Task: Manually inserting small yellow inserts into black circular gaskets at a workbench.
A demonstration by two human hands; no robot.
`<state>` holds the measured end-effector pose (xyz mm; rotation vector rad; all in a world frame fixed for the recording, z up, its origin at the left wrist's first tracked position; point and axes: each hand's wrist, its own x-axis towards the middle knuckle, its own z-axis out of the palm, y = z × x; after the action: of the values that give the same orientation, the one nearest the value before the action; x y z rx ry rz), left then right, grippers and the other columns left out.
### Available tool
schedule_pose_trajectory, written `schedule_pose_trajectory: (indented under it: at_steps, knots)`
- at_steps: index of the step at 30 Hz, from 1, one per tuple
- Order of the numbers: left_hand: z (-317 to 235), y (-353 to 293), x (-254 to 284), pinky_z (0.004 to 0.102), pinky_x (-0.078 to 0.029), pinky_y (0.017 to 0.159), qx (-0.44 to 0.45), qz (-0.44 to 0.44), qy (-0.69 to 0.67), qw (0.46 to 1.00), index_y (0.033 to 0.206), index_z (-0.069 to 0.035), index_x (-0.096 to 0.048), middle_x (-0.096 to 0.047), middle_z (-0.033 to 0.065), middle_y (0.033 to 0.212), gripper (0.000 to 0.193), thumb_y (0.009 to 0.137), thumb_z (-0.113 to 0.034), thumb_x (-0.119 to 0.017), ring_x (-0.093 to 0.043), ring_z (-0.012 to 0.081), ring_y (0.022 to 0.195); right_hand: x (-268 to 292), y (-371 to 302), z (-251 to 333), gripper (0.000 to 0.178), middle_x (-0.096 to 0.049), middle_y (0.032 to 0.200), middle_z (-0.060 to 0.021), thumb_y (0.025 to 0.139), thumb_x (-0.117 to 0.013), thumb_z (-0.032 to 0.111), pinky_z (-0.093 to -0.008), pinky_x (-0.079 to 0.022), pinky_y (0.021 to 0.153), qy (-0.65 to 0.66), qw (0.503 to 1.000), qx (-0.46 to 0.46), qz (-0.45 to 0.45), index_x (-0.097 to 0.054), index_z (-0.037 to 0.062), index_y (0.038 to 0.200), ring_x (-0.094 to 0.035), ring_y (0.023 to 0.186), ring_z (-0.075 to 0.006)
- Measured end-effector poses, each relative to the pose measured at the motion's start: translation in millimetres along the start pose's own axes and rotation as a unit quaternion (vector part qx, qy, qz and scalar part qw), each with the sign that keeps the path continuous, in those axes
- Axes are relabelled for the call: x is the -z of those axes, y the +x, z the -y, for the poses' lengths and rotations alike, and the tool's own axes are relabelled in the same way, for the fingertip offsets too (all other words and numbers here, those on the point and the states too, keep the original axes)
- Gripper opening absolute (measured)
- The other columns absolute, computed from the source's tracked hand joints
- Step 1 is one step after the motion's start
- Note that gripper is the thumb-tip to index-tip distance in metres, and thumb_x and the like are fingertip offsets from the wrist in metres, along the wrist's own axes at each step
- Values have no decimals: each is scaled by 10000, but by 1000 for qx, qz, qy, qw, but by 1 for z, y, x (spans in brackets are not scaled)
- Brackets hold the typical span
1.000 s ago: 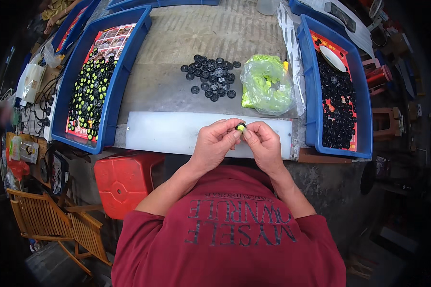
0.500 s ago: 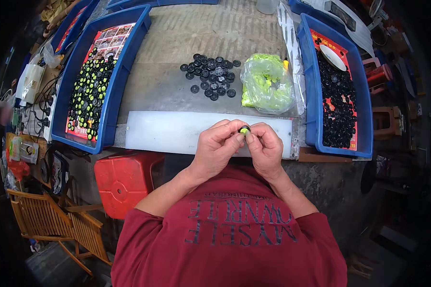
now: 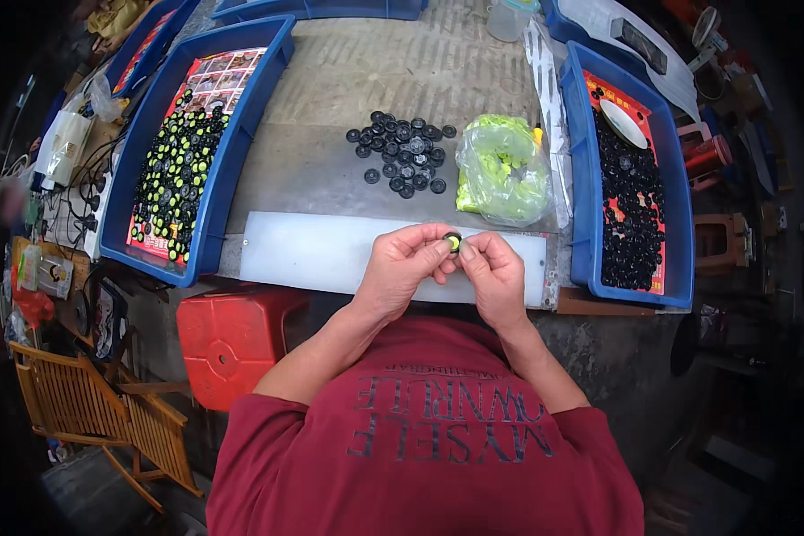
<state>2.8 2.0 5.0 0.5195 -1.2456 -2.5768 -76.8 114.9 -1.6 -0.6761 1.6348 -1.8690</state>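
Note:
A small black wheel-like piece with a yellow-green centre [image 3: 454, 242] is pinched between the fingertips of both hands. My left hand [image 3: 400, 270] grips it from the left, thumb and index finger together. On the other side, the thumb and fingers of my right hand [image 3: 495, 275] close on its edge. Both hands are above a long white board [image 3: 313, 248] at the table's near edge. Beyond it lies a loose pile of black round pieces [image 3: 406, 147]. To the right of that pile rests a clear plastic bag [image 3: 506, 183] of yellow-green bits.
At the left, a blue tray [image 3: 207, 210] holds many black-and-green pieces. Another blue tray [image 3: 581, 192] on the right contains black pieces and a white oval dish [image 3: 623, 124]. A red stool [image 3: 228, 348] stands below the table's left part, near a wooden chair [image 3: 71, 393].
The held piece has turned slightly, with its yellow-green face showing more upward. Both hands stay together around it. The whole view has shifted a little.

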Motion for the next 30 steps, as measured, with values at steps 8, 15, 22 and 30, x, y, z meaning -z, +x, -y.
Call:
schedule_pose_trajectory:
  at_steps: [8, 15, 22, 30]
  knots:
    - [-39, 4, 53, 213, -426, 537, -83, -91, -62, 990, 911, -20, -523, -567, 67, 803, 134, 783, -61, -521, -541, 122, 658, 13, 0, -16, 107, -473, 611, 27, 796, -521, 83, -178, -328, 470, -137, 988, 55, -43, -516, -16, 755, -384, 545, -25]
    - [-139, -5, 135, 294, -457, 749, -376, 18, -396, 838, 1075, 109, -340, -459, 208, 1013, 291, 853, -74, -383, -495, 228, 841, 10, -2, -15, 111, -481, 588, -40, 777, -538, 86, -216, -359, 472, -237, 968, 74, -29, -519, -14, 732, -427, 518, -77]
    - [-110, 17, 93, 276, -457, 613, -228, -95, -135, 960, 973, 59, -495, -566, 116, 805, 233, 795, -92, -489, -546, 174, 694, 11, -1, -14, 104, -489, 593, -56, 771, -543, 85, -229, -372, 478, -264, 960, 86, -32, -521, -8, 731, -447, 514, -103]
    - [-50, 51, 70, 331, -418, 649, -247, -125, 696, 663, 902, -21, -539, -522, 107, 787, 216, 694, -68, -577, -518, 271, 749, 10, -2, -12, 100, -493, 601, -61, 770, -542, 82, -234, -374, 485, -264, 961, 84, -24, -519, -6, 728, -456, 521, -113]
